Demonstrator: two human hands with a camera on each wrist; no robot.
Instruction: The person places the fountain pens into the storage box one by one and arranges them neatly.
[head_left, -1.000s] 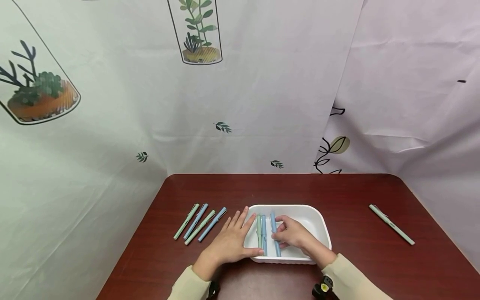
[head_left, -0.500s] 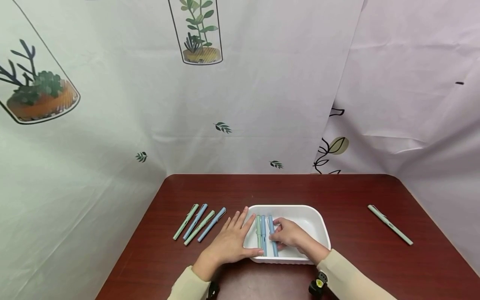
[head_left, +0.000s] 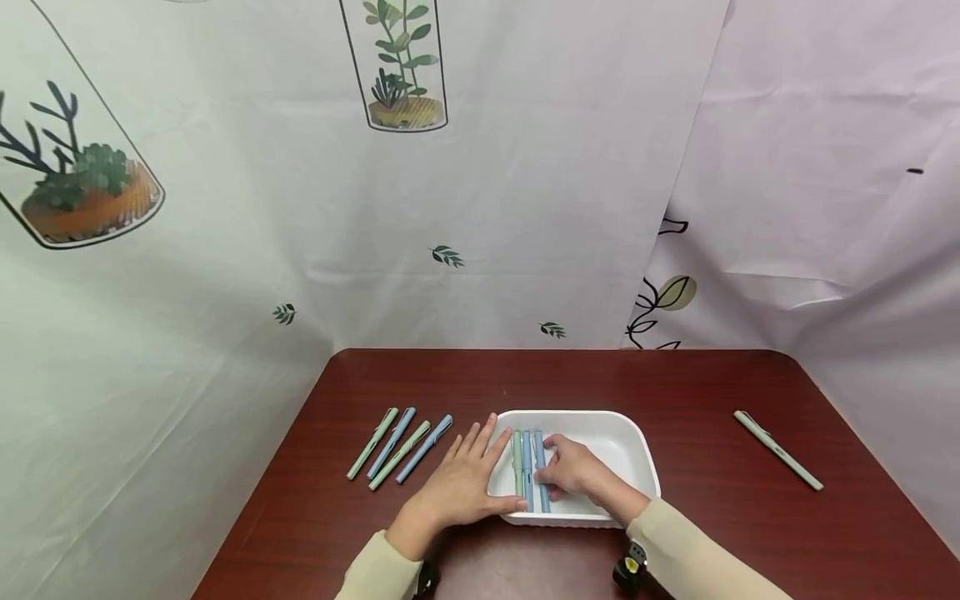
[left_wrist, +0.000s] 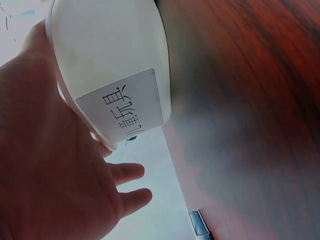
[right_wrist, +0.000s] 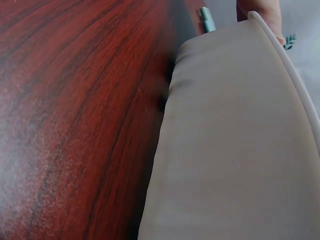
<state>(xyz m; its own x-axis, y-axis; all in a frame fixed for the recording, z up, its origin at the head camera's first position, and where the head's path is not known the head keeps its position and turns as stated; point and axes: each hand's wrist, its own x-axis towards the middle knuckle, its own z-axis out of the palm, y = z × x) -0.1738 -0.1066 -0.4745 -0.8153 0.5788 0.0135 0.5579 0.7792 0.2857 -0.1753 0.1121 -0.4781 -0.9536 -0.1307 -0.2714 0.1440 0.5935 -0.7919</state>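
Note:
In the head view a white plastic tray (head_left: 622,454) holds a light green pen (head_left: 517,458) and a blue pen (head_left: 527,458), lying side by side at its left. Just right of them lies a second blue pen (head_left: 539,447), pinched by my right hand (head_left: 576,468) between thumb and fingers. My left hand (head_left: 459,485) rests spread on the tray's left rim, thumb across the near corner. From the left wrist, the left palm (left_wrist: 55,150) is against the tray wall, which bears a label (left_wrist: 122,107). The right wrist view hides the right hand behind the tray wall (right_wrist: 230,125).
Left of the tray, several pens (head_left: 411,454), green and blue, lie slanted on the dark red table (head_left: 637,379). A single pale green pen (head_left: 780,451) lies far right. A white printed cloth (head_left: 525,192) hangs behind the table.
My right hand has slid the blue pen leftward in the tray, straightening it and bringing it closer to the other two. The left hand has stayed in place.

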